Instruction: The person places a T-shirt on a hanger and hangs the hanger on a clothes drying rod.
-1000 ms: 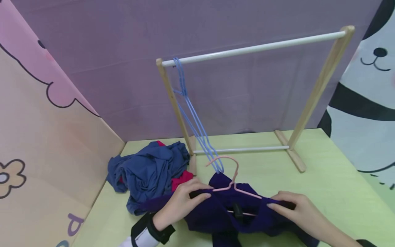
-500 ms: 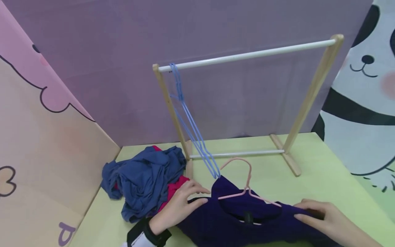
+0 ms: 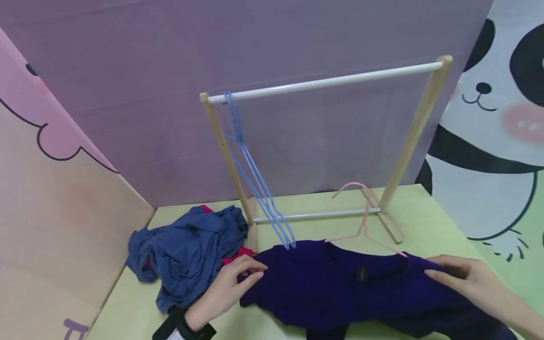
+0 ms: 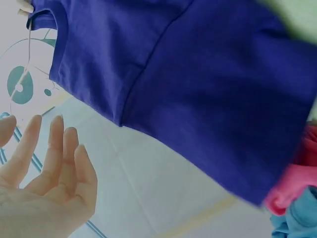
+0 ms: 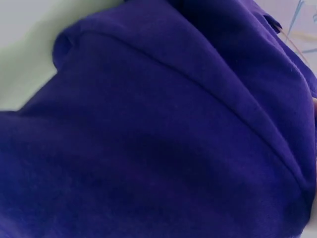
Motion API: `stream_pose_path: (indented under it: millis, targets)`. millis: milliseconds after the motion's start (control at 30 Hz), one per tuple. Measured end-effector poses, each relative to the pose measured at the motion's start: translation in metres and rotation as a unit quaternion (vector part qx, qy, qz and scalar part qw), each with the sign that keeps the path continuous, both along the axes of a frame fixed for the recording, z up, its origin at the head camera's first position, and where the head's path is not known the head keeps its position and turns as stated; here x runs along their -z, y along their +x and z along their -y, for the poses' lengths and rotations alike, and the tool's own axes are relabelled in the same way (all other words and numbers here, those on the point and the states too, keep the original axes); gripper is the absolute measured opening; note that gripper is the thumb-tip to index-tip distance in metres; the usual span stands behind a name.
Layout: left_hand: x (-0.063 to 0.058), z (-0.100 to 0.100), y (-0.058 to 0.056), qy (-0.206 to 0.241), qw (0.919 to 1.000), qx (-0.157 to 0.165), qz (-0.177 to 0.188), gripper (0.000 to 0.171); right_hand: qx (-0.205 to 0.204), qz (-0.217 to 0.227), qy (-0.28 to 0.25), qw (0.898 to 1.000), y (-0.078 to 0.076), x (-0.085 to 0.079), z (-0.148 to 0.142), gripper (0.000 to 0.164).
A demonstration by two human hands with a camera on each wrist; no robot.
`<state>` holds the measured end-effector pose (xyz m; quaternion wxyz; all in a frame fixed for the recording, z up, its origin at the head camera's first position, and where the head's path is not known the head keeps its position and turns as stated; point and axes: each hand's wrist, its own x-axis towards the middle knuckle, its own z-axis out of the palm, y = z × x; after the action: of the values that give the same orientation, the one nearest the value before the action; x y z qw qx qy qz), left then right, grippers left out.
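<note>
A dark purple T-shirt is stretched out above the table, with a pink hanger inside its neckline and the hook sticking up. My right hand pinches the shirt at its right shoulder. In the right wrist view the T-shirt fills most of the picture, and only a sliver of the hand shows at the edge. My left hand is beside the left sleeve. In the left wrist view that left hand has its fingers loosely extended, apart from the T-shirt.
A small wooden rack with a white top bar stands behind the shirt. Several blue hangers hang at its left end, their lower tips in front of the shirt's left shoulder. A heap of blue clothes with red cloth lies at left on the table.
The T-shirt and pink hanger have shifted right, and the shirt has been spread wider over the hanger. My left hand has let go of the cloth; the right still grips the shoulder.
</note>
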<state>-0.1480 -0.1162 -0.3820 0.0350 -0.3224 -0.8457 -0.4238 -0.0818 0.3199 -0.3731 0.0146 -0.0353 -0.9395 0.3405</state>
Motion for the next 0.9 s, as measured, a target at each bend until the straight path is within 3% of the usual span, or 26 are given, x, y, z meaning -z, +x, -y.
stream_pose_path:
  millis: [267,467,600,733,900]
  targets:
    - [-0.001,0.007,0.002,-0.023,0.9974,-0.019,0.066,0.019,0.05,-0.087,0.043,0.994,-0.021,-0.033,-0.037,0.035]
    - [0.0,0.011,0.002,-0.04,0.995,-0.03,0.086,0.019,0.086,-0.157,0.024,0.984,-0.036,-0.069,-0.047,0.008]
    - [0.001,0.013,0.002,-0.039,0.9956,-0.03,0.08,0.019,0.09,-0.187,0.011,0.978,-0.045,-0.092,-0.044,0.025]
    - [0.002,0.014,0.003,-0.039,0.9955,-0.029,0.081,0.019,0.097,-0.189,-0.018,0.977,-0.053,-0.115,-0.042,0.033]
    - [0.002,0.015,0.003,-0.038,0.9948,-0.027,0.09,0.021,0.112,-0.159,-0.052,0.98,-0.067,-0.142,-0.043,0.03]
